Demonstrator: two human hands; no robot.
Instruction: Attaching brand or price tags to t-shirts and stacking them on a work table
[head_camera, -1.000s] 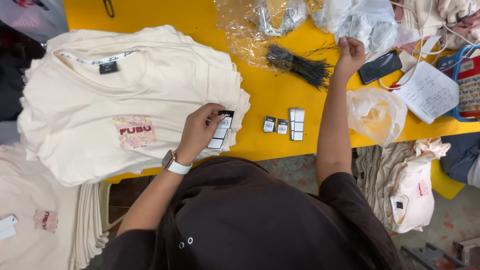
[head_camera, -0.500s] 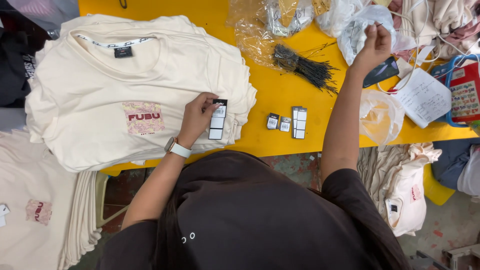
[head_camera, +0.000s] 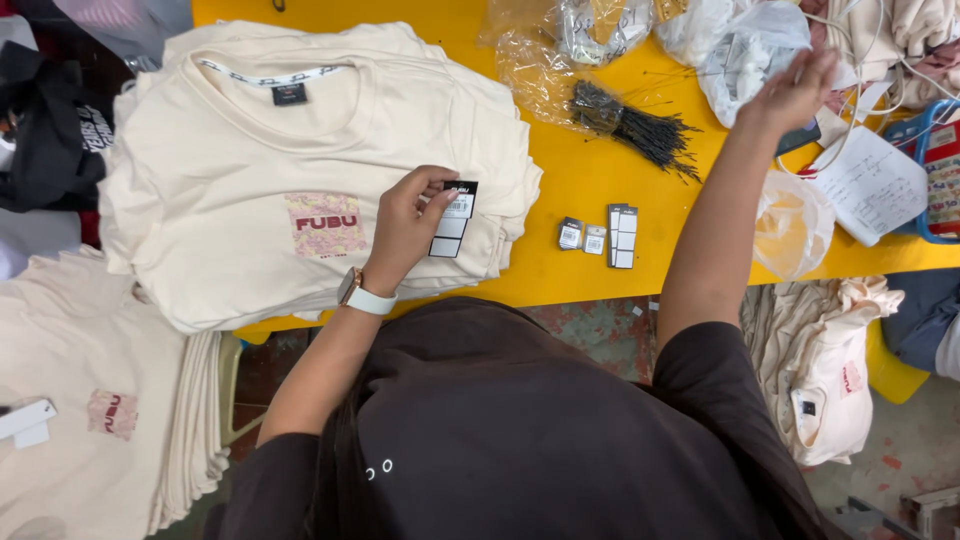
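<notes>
While we look down over a dark shirt, we see our left hand (head_camera: 405, 225) resting on the top cream cotton T-shirt (head_camera: 240, 180) of a thick folded stack. Its thumb and fingers are closed on a long black-and-white paper hang tag (head_camera: 452, 220), which lies flat on the shirt's lower right part, just beside a pink square chest print (head_camera: 325, 224). A rose-coloured watch with a white strap (head_camera: 362, 294) sits on that wrist.

Our right hand (head_camera: 795, 92) is raised well apart over the far side of the yellow bench (head_camera: 580, 170), fingers spread loosely and holding nothing that we can make out; it is blurred. Just below it lie crumpled clear plastic bags (head_camera: 745, 50) and a dark phone (head_camera: 800, 137). A bundle of thin black tag strings (head_camera: 630, 122) lies on the bench between the two hands, touching another clear bag (head_camera: 545, 75).

Near the bench's front edge, three more small black-and-white tags (head_camera: 600, 234) lie side by side, close to the stack. A white handwritten sheet (head_camera: 872, 185) rests at the right, next to a blue basket (head_camera: 930, 160). A second pile of cream shirts (head_camera: 100, 420) sits lower at the left.
</notes>
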